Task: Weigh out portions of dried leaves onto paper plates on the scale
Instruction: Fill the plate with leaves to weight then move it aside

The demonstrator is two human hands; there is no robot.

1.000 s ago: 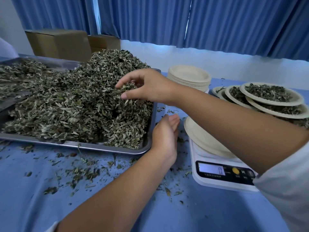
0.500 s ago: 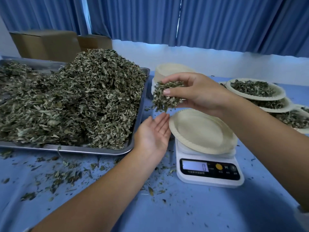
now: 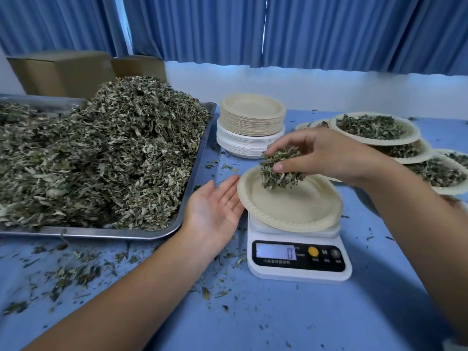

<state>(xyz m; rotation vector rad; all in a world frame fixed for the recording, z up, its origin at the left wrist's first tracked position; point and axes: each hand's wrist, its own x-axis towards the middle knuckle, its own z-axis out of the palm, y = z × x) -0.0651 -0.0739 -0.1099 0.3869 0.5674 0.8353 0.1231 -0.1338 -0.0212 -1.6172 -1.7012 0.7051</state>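
Your right hand point(image 3: 326, 158) reaches in from the right with its fingers and thumb curled round a clump of dried leaves point(image 3: 278, 171), gripping it from above; the clump hangs over the far left part of the paper plate point(image 3: 291, 206), low above the plate's bare surface, and whether its lowest leaves touch the plate you cannot tell; your left hand point(image 3: 215, 211) lies flat and palm up with its fingers straight and holds nothing; it sits between the metal tray point(image 3: 101, 233) and the plate, fingertips right at the plate's left rim, below and to the left of the clump; the plate rests on the white scale point(image 3: 298, 259), tilted a little toward you, and the display point(image 3: 276, 251) reads 0; the big heap of leaves point(image 3: 114, 153) fills the tray to your left, piled well above its rim; behind the scale stands a stack of empty plates point(image 3: 252, 122), tan ones on top of white ones; to the right, behind your right forearm, filled plates point(image 3: 379, 141) overlap one another, each holding a portion of leaves; loose leaf scraps point(image 3: 76, 274) are scattered over the blue tablecloth point(image 3: 278, 320), thickest in front of the tray; cardboard boxes point(image 3: 60, 72) stand behind the tray, against blue curtains point(image 3: 329, 29).
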